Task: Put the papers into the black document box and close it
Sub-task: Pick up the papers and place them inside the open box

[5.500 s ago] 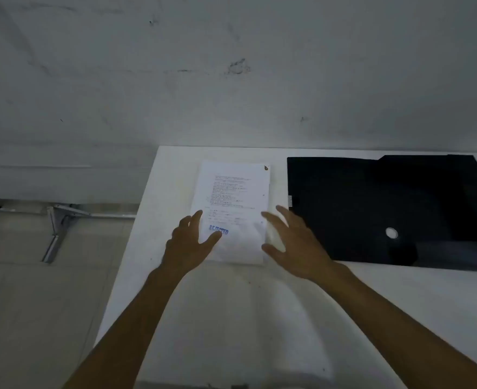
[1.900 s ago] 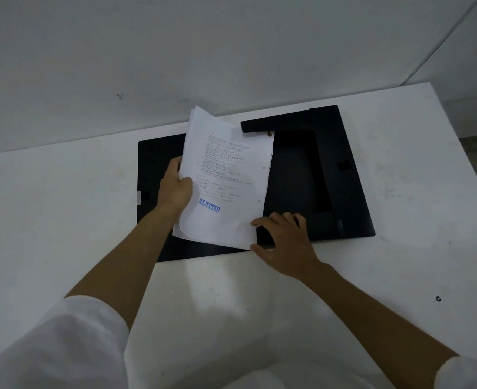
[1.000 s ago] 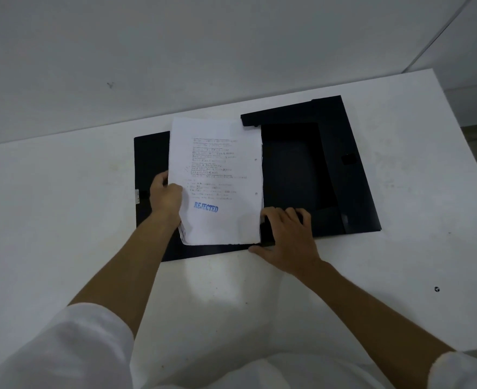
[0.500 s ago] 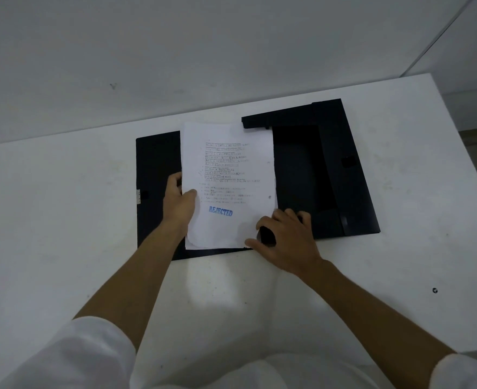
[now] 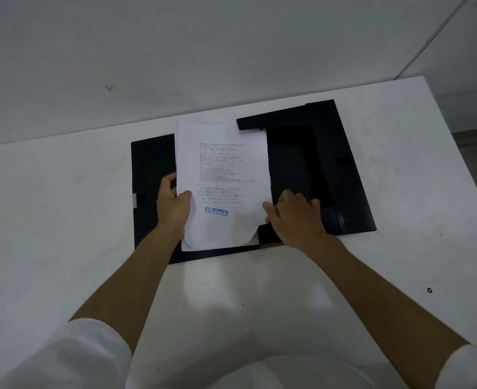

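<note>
- Head view: papers (image 5: 223,178) held over open black box (image 5: 310,169) on worktop (image 5: 63,220).
- Left hand (image 5: 172,206) grip clamped on papers' left edge.
- Right hand (image 5: 296,217) pinches right edge.

white papers (image 5: 222,175) (blue stamp (image 5: 216,211)), black document box (image 5: 316,169)

We observe the black document box (image 5: 316,169) lying open near the tabletop's (image 5: 49,220) far edge. The papers (image 5: 223,175), stamped "REJECTED", lie over its middle, gripped at their left edge by the left hand (image 5: 172,206) and at their right edge by the right hand (image 5: 296,214).
</note>
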